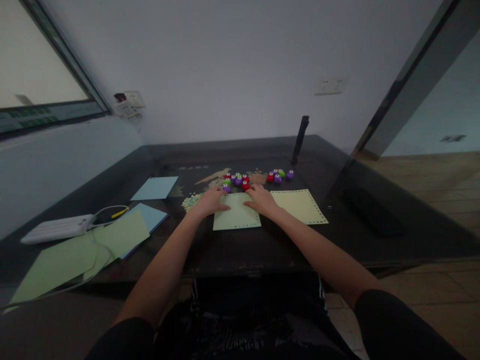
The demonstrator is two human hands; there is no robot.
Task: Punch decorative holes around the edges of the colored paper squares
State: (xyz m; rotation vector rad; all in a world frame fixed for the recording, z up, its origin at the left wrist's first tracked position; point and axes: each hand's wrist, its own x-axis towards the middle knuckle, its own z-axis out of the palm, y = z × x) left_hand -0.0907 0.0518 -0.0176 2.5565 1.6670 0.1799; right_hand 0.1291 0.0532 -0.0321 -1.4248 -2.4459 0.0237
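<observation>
A light green sheet of paper (237, 215) with small holes punched along its edges lies on the dark table in front of me. My left hand (211, 201) rests on its upper left part, thumb stretched apart from the fingers. On the upper right part lies my right hand (261, 200), its thumb also spread. Just beyond my fingertips stand several small craft punches in red, purple and green; a purple punch (226, 188) is close to the left fingers and a red punch (245, 185) close to the right. Tiny paper cut-outs (190, 201) form a pile beside my left hand.
A yellow sheet with punched edges (300, 206) lies right; more punches (277, 178) stand behind it. A blue sheet (155, 188), green sheets (67, 257) and a white power strip (58, 229) with a cable lie left. A black upright post (300, 140) stands at the back.
</observation>
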